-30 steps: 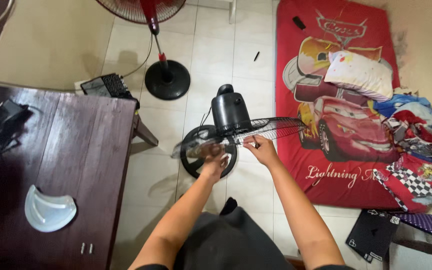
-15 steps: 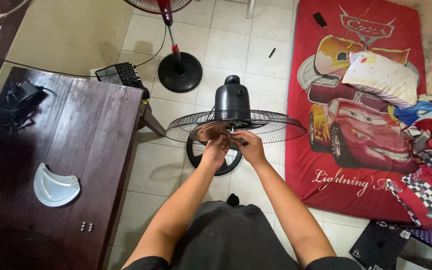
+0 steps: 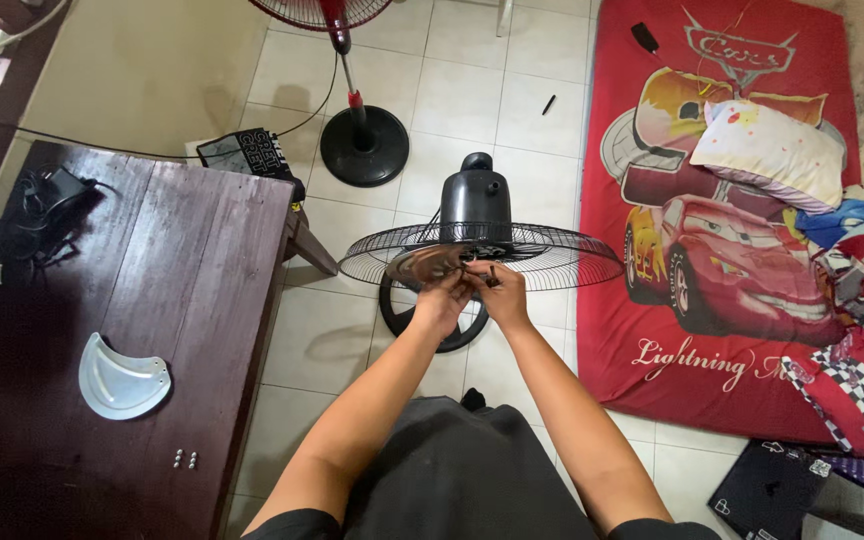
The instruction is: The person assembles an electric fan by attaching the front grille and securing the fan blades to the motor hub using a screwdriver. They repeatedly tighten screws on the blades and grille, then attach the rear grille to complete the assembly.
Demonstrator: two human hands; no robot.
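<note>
Both hands meet at the hub of a tilted-back floor fan

The left hand [image 3: 440,300] curls closed on a translucent smoky fan blade [image 3: 424,264]; the right hand [image 3: 498,292] pinches a small dark part at the hub (too small to identify). Directly beyond the 2 hands lies the round black wire rear guard [image 3: 552,262], nearly flat, with the glossy plastic motor housing [image 3: 475,205] behind it and the round base [image 3: 397,315] on pale tiles.

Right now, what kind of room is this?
Likely a bedroom at home: a red cartoon-car mattress with a pillow lies on the tiled floor, beside a dark wooden table.
</note>
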